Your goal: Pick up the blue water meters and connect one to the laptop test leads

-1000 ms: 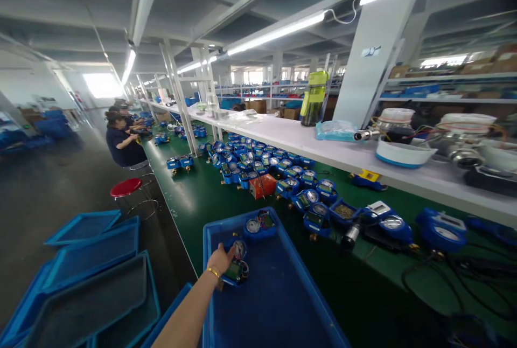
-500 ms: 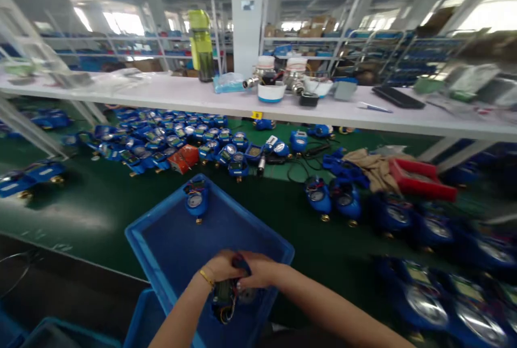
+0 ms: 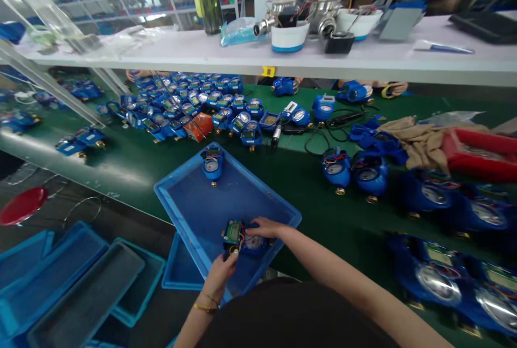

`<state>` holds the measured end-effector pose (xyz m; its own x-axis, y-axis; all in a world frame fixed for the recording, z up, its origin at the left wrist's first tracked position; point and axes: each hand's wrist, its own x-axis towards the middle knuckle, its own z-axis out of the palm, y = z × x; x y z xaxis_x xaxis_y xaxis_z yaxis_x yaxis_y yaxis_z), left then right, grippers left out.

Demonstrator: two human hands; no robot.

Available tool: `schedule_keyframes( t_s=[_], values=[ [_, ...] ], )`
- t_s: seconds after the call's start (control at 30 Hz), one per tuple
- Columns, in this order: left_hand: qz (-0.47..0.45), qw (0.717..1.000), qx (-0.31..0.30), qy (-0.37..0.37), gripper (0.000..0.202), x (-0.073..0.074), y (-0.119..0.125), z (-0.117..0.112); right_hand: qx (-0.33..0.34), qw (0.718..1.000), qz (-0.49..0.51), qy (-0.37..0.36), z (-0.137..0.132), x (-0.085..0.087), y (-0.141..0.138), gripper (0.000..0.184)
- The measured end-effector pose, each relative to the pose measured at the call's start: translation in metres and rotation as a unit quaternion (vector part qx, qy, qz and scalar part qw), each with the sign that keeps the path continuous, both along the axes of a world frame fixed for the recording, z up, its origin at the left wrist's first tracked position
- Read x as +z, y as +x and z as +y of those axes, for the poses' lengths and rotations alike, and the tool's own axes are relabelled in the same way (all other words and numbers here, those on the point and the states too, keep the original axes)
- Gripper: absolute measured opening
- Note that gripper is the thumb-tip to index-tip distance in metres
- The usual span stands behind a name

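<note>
Both my hands hold one blue water meter (image 3: 245, 238) with a green circuit board, low over the near corner of a blue plastic tray (image 3: 189, 213). My left hand (image 3: 221, 271) grips its near brass end from below, fingers closed. My right hand (image 3: 264, 227) is wrapped over its far side. A second blue meter (image 3: 212, 163) lies at the tray's far corner.
Many blue meters (image 3: 189, 103) cover the green bench (image 3: 129, 167), with more at the right (image 3: 440, 278). An orange box (image 3: 198, 127), a red tray (image 3: 480, 151) and cloth (image 3: 422, 140) lie nearby. A white shelf (image 3: 226, 57) holds a bottle. Empty blue trays (image 3: 81, 283) and a red stool (image 3: 22, 205) stand left.
My view swung from down the line to the bench ahead. My left hand carried the meter toward the tray's near corner, and my right hand joined it on the meter.
</note>
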<state>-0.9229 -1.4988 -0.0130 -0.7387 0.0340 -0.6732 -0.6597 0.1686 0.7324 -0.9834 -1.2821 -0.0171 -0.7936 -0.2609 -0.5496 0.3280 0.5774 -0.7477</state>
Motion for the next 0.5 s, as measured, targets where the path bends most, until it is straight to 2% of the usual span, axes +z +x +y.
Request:
schedule_keyframes(
  t_s=[0.1, 0.2, 0.27, 0.33, 0.4, 0.5],
  values=[
    [-0.039, 0.989, 0.053, 0.13, 0.026, -0.005, 0.013, 0.031, -0.052, 0.998, -0.015, -0.031, -0.006, 0.001, 0.003, 0.037],
    [-0.018, 0.977, 0.101, 0.186, 0.03, -0.003, 0.01, 0.045, -0.141, 0.988, -0.015, -0.058, -0.011, 0.01, 0.012, 0.038],
    [0.006, 0.977, 0.103, 0.186, 0.038, 0.001, 0.0, 0.045, -0.202, 0.975, 0.001, -0.09, -0.008, 0.019, 0.017, 0.041],
    [0.045, 0.984, 0.078, 0.155, 0.044, 0.009, -0.014, 0.048, -0.259, 0.956, 0.031, -0.133, 0.003, 0.029, 0.021, 0.047],
    [0.091, 0.986, 0.031, 0.132, 0.047, 0.022, -0.03, 0.061, -0.314, 0.93, 0.066, -0.181, 0.023, 0.038, 0.029, 0.052],
    [0.158, 0.973, -0.081, 0.146, 0.058, 0.046, -0.041, 0.107, -0.39, 0.881, 0.111, -0.244, 0.061, 0.044, 0.057, 0.058]
  ],
)
